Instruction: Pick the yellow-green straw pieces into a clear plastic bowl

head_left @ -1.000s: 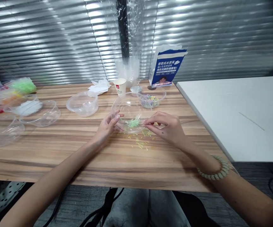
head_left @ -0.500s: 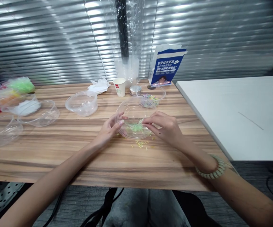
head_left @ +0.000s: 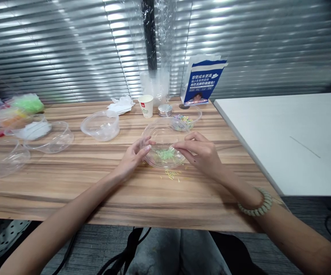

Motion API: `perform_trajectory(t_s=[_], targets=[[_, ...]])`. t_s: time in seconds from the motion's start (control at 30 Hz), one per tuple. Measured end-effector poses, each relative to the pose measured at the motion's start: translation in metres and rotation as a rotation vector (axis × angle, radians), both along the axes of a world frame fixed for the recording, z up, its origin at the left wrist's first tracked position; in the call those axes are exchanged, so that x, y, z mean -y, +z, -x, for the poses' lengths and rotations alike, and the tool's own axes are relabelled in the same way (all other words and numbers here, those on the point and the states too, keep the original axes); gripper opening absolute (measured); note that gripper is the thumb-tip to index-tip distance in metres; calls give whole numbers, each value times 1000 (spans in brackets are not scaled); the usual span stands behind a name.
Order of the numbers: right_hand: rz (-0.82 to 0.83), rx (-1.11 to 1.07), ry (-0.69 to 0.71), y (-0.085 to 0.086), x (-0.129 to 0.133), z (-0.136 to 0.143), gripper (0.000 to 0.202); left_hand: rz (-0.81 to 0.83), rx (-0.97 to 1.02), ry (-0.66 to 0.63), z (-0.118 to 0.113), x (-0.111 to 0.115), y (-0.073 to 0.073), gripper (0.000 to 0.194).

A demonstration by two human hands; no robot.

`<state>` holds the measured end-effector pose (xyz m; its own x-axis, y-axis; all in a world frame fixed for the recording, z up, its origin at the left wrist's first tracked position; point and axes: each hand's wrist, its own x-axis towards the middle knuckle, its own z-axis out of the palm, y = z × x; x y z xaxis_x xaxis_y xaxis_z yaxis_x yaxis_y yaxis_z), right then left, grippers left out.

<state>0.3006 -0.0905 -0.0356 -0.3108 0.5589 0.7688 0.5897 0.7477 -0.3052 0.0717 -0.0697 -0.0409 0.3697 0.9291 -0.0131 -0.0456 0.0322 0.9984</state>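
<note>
A clear plastic bowl (head_left: 165,128) is tilted toward me at the middle of the table, with a small heap of green shreds (head_left: 165,154) in its lower part. Its left rim is gripped by my left hand (head_left: 135,154), thumb in front and fingers behind. My right hand (head_left: 201,154) reaches over the bowl's right side, thumb and forefinger pinched together; what lies between the fingertips is too small to make out. Yellow shreds (head_left: 172,175) are scattered on the wood just in front of the bowl. Behind it sits another clear bowl (head_left: 196,114) with mixed coloured shreds.
Several clear bowls (head_left: 100,124) stand to the left, near bags of coloured material (head_left: 28,103). Along the back are white tissues (head_left: 121,104), a paper cup (head_left: 146,106), a round silver tin (head_left: 165,110) and a blue-white paper bag (head_left: 204,82). A white tabletop (head_left: 291,133) adjoins at right.
My right hand's fingers shift slightly, the pinch staying over the right part of the bowl. The left hand keeps its hold on the rim. The camera view moves a little.
</note>
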Motion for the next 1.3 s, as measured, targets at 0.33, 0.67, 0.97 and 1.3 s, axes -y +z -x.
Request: perform_trajectory(t_s=[0.33, 0.67, 0.97, 1.3], targets=[[-48, -197, -216, 7, -1, -6, 20, 17, 30, 74, 2, -2, 5, 61], [-165, -58, -149, 7, 3, -2, 18, -135, -7, 15, 7, -5, 7, 66], [-296, 54, -356, 10, 6, -3, 13, -265, 17, -15, 4, 6, 11, 73], [-365, 201, -258, 2, 9, 4, 19, -240, 80, 28, 0, 10, 14, 73]])
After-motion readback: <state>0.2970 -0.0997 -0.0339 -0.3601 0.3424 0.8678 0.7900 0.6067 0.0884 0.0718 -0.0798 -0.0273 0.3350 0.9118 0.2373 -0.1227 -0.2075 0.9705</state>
